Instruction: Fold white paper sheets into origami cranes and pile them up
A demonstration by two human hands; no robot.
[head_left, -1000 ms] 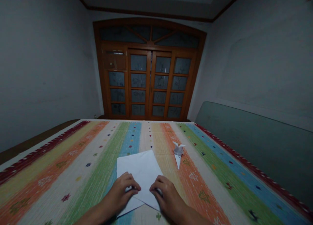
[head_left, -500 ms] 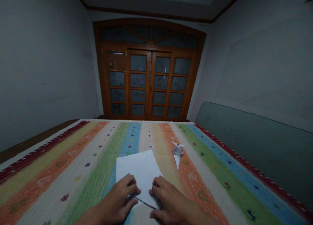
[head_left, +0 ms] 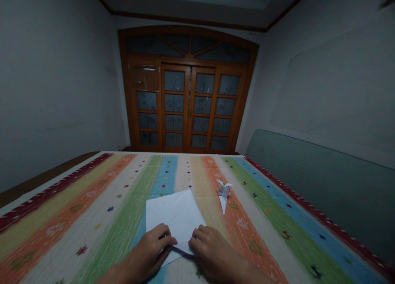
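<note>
A white sheet of paper [head_left: 173, 214] lies on the striped cloth in front of me, turned slightly askew. My left hand [head_left: 152, 249] grips its near side, fingers bent over the top and thumb tucked below. A short way to the right, my right hand [head_left: 212, 251] is closed on the same near side, its thumb hidden. Between the hands the paper's edge is raised or bent, with a dark shadowed strip under it. A small corner of paper shows below that strip. Beyond my right hand sits a small folded paper crane [head_left: 224, 192], touched by neither hand.
A striped tablecloth [head_left: 101, 218] with small woven figures covers the table. Along the right side stands a greenish panel or backrest [head_left: 308, 173]. Wooden doors with glass panes [head_left: 189, 107] close off the far wall.
Both hands have closed in on the near edge, and the thumbs have slipped under or behind it. The raised edge has shifted slightly. The crane stays where it was.
</note>
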